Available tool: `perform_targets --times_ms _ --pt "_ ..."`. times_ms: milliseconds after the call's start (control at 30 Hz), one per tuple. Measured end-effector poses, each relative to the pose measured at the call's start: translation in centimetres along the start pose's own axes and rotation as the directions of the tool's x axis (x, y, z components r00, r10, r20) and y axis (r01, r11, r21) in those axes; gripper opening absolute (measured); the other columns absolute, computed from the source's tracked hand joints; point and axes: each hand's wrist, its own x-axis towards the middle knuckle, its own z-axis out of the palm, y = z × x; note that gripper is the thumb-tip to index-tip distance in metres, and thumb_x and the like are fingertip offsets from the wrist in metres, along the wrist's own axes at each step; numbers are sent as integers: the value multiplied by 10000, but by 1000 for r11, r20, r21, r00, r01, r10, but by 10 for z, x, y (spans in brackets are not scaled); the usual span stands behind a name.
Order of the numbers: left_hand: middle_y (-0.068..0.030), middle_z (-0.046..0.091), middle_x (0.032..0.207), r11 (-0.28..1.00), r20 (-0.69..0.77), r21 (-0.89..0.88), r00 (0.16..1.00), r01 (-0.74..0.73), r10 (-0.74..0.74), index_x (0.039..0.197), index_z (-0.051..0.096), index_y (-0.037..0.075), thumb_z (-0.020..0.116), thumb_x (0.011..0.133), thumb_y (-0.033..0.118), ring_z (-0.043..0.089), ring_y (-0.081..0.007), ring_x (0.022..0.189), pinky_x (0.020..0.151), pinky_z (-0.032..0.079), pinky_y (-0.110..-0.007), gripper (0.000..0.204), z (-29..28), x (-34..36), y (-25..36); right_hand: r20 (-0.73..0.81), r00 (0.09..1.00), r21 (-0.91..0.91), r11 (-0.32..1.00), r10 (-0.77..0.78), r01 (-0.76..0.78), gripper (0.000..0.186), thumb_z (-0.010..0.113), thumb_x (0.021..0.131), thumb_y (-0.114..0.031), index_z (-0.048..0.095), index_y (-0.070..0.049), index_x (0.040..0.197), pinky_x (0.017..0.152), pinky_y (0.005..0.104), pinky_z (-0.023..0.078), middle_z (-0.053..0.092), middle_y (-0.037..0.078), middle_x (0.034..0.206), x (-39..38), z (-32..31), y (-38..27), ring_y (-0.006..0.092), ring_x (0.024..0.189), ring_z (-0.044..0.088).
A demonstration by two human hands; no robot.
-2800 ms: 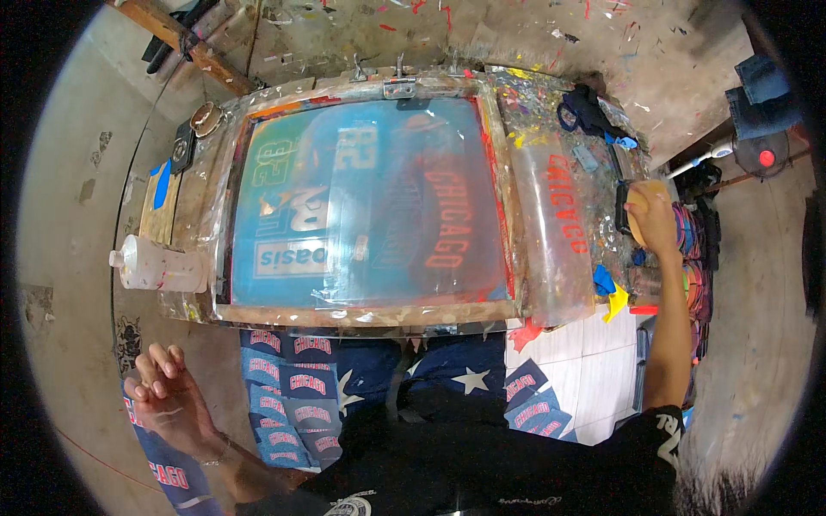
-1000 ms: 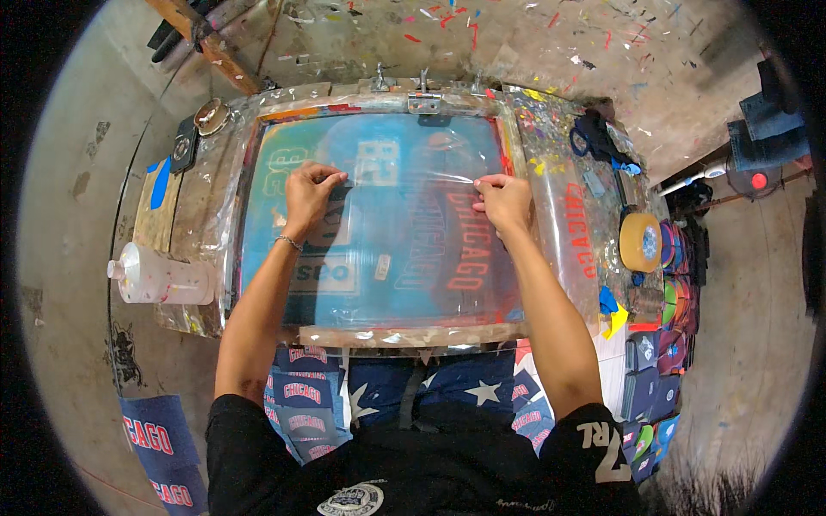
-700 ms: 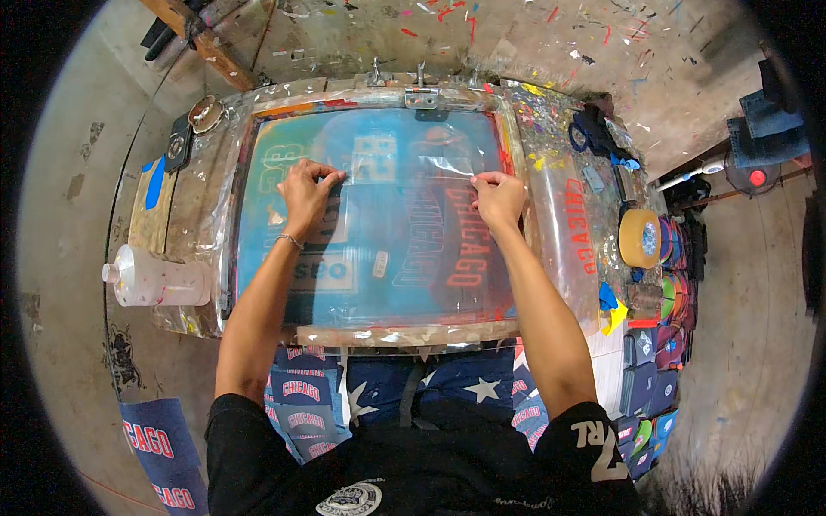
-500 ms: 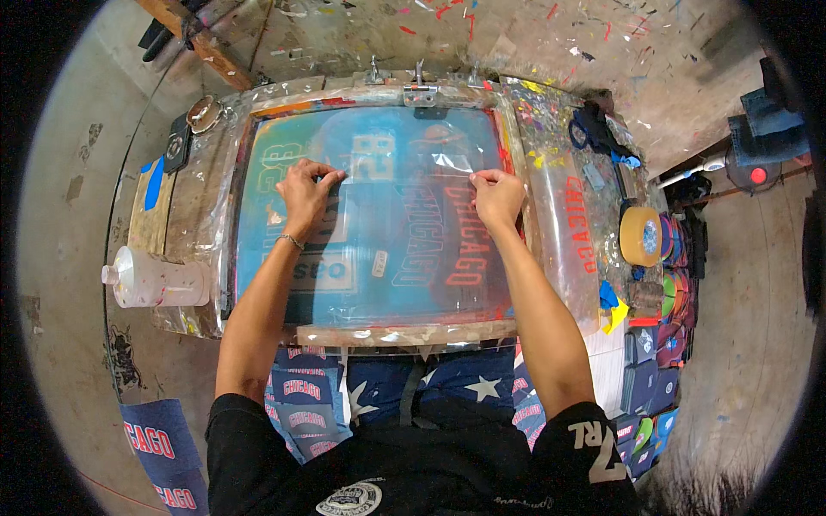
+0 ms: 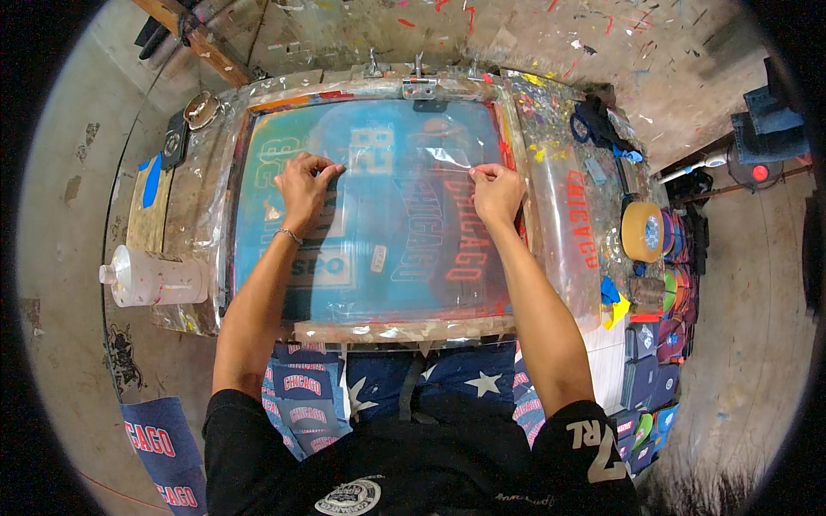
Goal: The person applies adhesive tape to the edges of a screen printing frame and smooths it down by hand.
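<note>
A blue mesh printing screen (image 5: 361, 292) in a worn wooden frame (image 5: 400, 333) lies in front of me, with faint letters and number shapes in the mesh. Over its upper half, a clear strip that looks like packing tape (image 5: 449, 158) stretches between my hands, its shine brightest near the right one. My left hand (image 5: 305, 191) pinches one end between thumb and fingers. At the other end, close to the frame's right side, my right hand (image 5: 499, 194) does likewise. Whether the strip touches the mesh, I cannot tell.
Metal hinge clamps (image 5: 419, 86) hold the frame's far edge. A translucent jug (image 5: 159, 277) stands at the left, with a phone (image 5: 175, 142) farther back. On the right are a clear sheet with red print (image 5: 564, 249) and a tape roll (image 5: 642, 232). Printed denim pieces (image 5: 301, 404) lie below.
Both hands keep their pinch on the clear strip and have hardly moved. The view has shifted very slightly.
</note>
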Motion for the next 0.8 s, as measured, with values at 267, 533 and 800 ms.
perform_targets --times_ms 267,533,800 --pt "-57 693 852 1000 8 -23 1000 -3 3 792 767 119 788 758 318 632 -250 851 767 416 -392 202 1 3 -1 -37 998 -52 998 -47 45 100 732 812 -136 741 -38 827 715 417 518 707 162 768 -6 -2 -5 320 731 688" --pt "-68 691 849 1000 32 11 999 13 -13 803 765 114 799 754 315 634 -249 840 747 421 -398 210 -3 4 4 -85 966 -158 960 -245 229 78 745 794 -113 736 -39 814 746 446 503 669 181 834 -12 -3 -6 357 791 649" --pt "-36 657 845 997 41 -41 997 66 -65 790 766 146 805 748 331 595 -220 841 779 325 -408 193 7 6 -6 -54 988 -157 978 -147 137 89 760 782 -128 735 -46 807 792 467 492 628 195 895 -4 0 0 373 855 623"
